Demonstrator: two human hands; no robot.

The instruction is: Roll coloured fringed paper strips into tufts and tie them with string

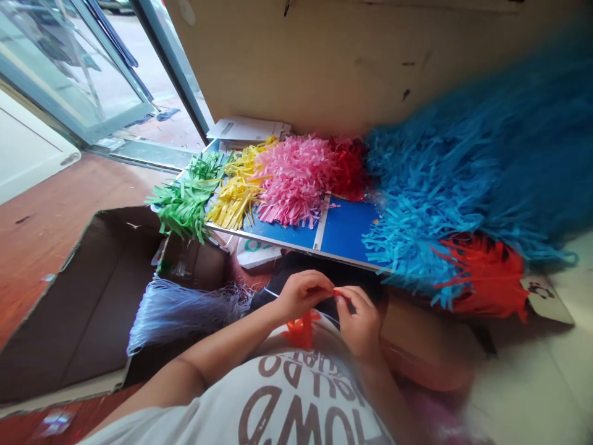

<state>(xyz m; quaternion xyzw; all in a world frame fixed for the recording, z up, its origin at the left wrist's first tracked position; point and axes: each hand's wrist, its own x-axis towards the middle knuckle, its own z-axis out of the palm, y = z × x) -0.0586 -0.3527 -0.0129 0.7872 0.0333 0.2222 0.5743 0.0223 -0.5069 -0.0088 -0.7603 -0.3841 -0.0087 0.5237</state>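
Observation:
My left hand (306, 293) and my right hand (360, 318) meet in front of my shirt, fingertips pinched together. A small orange-red bit shows between the fingertips, seemingly part of an orange paper tassel (300, 332) whose strips hang below my left hand. How the two parts join is hidden. Beyond my hands a blue table (345, 228) bears fringed paper tassels in heaps: green (188, 198), yellow (238, 185), pink (296, 176) and dark red (349, 168). To the right spreads a large blue heap (426, 191), with orange-red tassels (491, 275) at its near edge.
A cardboard box (83, 296) stands on the floor at the left, with a bundle of pale strings (180, 309) over its inner side. Papers (248, 130) lie at the table's far left corner. A brown carton (426, 340) sits under the table's right side. A glass door (92, 68) stands open.

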